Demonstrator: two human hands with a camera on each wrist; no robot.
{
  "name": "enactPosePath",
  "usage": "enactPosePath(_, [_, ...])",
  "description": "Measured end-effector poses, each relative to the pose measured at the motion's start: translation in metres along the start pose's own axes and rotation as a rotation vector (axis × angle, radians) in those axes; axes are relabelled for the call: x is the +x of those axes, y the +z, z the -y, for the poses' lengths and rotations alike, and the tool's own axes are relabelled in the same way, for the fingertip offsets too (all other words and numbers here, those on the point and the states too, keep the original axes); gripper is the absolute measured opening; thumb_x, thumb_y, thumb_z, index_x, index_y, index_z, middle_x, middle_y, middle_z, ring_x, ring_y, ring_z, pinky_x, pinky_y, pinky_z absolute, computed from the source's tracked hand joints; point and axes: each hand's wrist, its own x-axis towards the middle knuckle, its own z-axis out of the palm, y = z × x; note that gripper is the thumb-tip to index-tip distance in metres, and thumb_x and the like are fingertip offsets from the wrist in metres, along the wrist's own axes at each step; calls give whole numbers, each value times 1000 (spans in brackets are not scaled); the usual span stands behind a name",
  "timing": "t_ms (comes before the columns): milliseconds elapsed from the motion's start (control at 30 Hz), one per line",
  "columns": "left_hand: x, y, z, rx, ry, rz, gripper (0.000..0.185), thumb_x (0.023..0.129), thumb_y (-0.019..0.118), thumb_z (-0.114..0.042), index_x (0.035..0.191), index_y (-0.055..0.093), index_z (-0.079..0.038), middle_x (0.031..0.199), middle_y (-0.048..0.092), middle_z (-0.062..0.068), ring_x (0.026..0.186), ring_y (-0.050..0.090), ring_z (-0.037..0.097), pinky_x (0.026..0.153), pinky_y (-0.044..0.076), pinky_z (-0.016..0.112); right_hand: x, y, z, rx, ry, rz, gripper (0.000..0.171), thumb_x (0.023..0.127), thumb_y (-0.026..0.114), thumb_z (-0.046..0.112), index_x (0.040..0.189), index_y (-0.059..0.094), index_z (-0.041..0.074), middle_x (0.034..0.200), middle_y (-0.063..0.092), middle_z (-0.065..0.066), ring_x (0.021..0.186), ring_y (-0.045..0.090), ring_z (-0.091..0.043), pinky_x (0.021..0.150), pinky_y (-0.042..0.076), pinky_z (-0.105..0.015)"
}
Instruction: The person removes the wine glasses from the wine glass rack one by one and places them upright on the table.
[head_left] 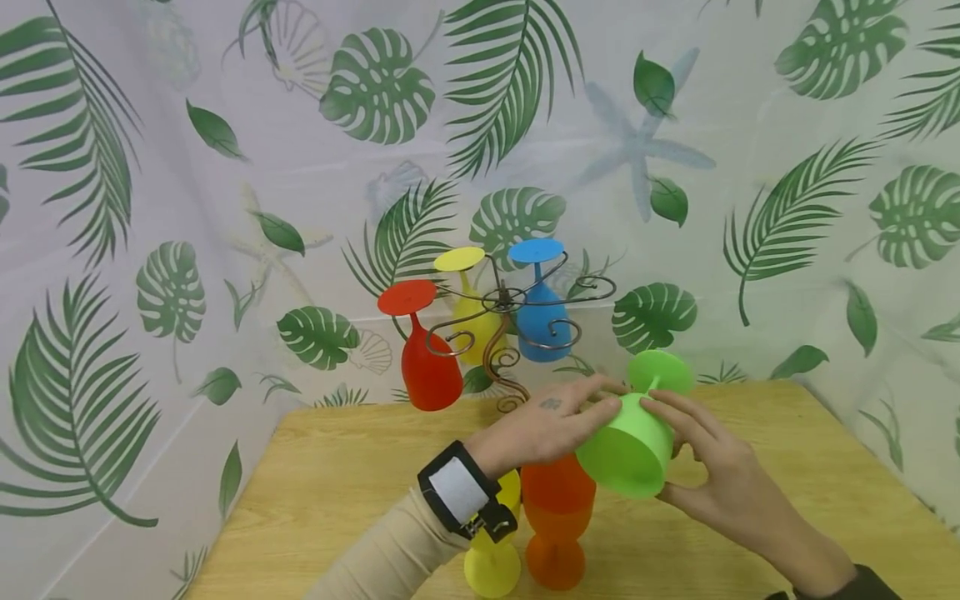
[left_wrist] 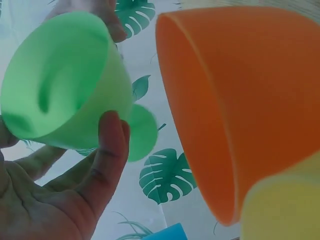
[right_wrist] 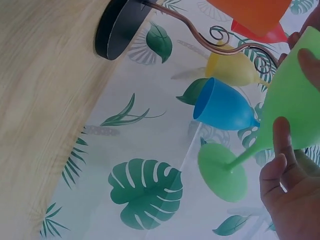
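Observation:
A green plastic goblet (head_left: 626, 454) hangs tilted above the table between both hands, mouth toward me and foot (head_left: 660, 371) pointing at the rack. My right hand (head_left: 712, 467) grips its bowl from the right, one fingertip (right_wrist: 310, 65) and the thumb (right_wrist: 281, 142) on it. My left hand (head_left: 555, 425) lies over the top of the bowl with its fingers stretched out. In the left wrist view the green goblet (left_wrist: 60, 75) shows its hollow inside, with a thumb (left_wrist: 107, 150) against its outside.
An orange goblet (head_left: 558, 500) and a yellow goblet (head_left: 492, 567) stand upright on the wooden table (head_left: 337, 483) under my left wrist. Behind, a curled wire rack (head_left: 504, 350) carries a red (head_left: 429, 367), a yellow (head_left: 472, 321) and a blue goblet (head_left: 542, 325) upside down. A leaf-print sheet hangs behind.

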Motion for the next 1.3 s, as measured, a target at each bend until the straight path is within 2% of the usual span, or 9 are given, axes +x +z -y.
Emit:
enactPosePath(100, [0,-1,0,26,0,-9,46,110,37,-42,145,55,-18,140,60,4,117,58,10,92,51,22,-3,0,-3,27,10,-7,83,90,55,70,142,57,5,136,59,-11,84,55,0,71,45,-11])
enactPosePath(233, [0,-3,0,16,15,-2,44,110,39,-38,143,58,-15,127,63,3,94,61,9,78,54,20,-9,2,-8,66,50,-12,85,86,61,69,142,57,6,123,63,-2,75,54,-1,66,42,-15])
enactPosePath(267, [0,-3,0,9,24,7,43,110,41,-37,143,58,-15,127,64,4,92,62,9,77,54,19,-11,3,-9,70,63,-10,86,83,70,66,143,56,6,116,64,1,73,54,-2,65,41,-16])
enactPosePath(367, [-1,-2,2,19,50,41,44,110,41,-36,146,54,-14,134,64,5,103,67,11,83,54,18,-18,6,-11,72,101,5,91,69,94,41,144,55,6,100,62,8,71,51,-2,63,40,-15])
enactPosePath(500, [-3,0,4,63,39,88,50,110,41,-43,153,44,-18,143,61,7,123,63,14,96,52,22,-23,12,-11,85,136,16,100,55,98,6,145,53,6,97,63,6,68,50,-2,61,41,-14])
enactPosePath(633, [-4,1,6,109,4,137,59,106,46,-49,157,34,-22,134,66,2,113,65,10,93,52,22,-28,17,-10,125,162,38,97,60,95,3,146,52,8,100,67,3,68,54,-1,58,42,-16])
enactPosePath(867, [-5,2,5,173,-41,203,73,102,53,-53,162,27,-19,132,66,0,104,64,7,90,51,20,-39,24,-6,174,255,91,72,73,89,5,137,57,10,89,67,12,69,56,2,56,46,-20])
enactPosePath(1100, [-13,4,3,282,-70,259,90,94,67,-53,164,21,-19,149,56,-2,130,58,9,104,49,25,-49,32,-8,228,286,144,60,82,82,4,135,56,9,87,66,15,71,57,3,52,47,-21])
enactPosePath(1300, [-17,6,5,322,-78,295,99,86,80,-46,162,27,-11,154,51,1,138,50,11,109,44,23,-58,35,-5,266,384,236,55,89,78,12,139,54,8,91,69,13,73,57,2,55,50,-23])
